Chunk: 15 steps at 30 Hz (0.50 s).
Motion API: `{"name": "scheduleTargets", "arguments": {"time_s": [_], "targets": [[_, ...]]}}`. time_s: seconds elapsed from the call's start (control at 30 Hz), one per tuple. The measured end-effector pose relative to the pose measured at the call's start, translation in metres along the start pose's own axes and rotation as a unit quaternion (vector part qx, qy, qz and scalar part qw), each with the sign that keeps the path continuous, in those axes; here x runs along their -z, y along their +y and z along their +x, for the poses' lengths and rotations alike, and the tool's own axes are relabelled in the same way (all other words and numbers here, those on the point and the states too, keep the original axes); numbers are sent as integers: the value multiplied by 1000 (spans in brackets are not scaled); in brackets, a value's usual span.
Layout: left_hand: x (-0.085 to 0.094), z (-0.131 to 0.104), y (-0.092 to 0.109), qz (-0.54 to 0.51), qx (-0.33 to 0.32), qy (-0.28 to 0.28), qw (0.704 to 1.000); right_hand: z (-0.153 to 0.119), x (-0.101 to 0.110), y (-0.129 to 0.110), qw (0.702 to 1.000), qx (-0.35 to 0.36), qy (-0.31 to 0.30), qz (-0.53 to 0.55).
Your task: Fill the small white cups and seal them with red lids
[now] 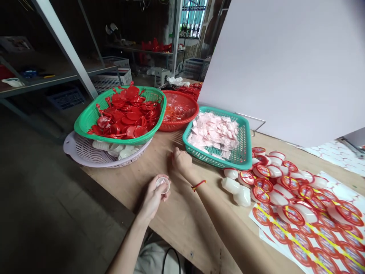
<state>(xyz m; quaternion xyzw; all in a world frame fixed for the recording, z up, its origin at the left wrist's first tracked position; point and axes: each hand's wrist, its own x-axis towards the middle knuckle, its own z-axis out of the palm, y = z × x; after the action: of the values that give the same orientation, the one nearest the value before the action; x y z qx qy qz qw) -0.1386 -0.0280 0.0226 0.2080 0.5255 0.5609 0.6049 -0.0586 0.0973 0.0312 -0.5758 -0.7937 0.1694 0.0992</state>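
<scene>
My left hand (151, 198) is closed around a small white plastic cup (163, 180), its thumb over the opening. Something pale shows inside the cup, too unclear to name. My right hand (181, 161) lies just left of a teal basket (245, 146), its fingers curled in; whatever they may hold is hidden. Pale pink wrapped packets (213, 131) fill much of that basket. Left of my hands, a green basket (85, 120) heaped with red plastic lids with handles (129, 114) rests over a lilac basket (76, 150) of white cups (124, 152).
A red basket (178, 123) stands behind my right hand. To the right lie several closed white cups with red lids (275, 198), beside printed round sticker sheets (302, 243). A large white panel (279, 68) rises behind. The wooden table's (171, 224) near edge slants past my left forearm.
</scene>
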Motion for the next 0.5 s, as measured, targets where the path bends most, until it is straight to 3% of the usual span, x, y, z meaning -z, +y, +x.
{"name": "scheduleTargets", "arguments": {"time_s": [0.13, 0.27, 0.5], "targets": [[-5, 4, -4, 9, 0, -28, 1000, -35, 32, 18, 994, 85, -15, 69], [-19, 5, -12, -6, 17, -76, 997, -79, 50, 40, 964, 181, -5, 193], [-63, -9, -18, -82, 94, -165, 978, -118, 51, 56, 966, 67, 13, 249]]}}
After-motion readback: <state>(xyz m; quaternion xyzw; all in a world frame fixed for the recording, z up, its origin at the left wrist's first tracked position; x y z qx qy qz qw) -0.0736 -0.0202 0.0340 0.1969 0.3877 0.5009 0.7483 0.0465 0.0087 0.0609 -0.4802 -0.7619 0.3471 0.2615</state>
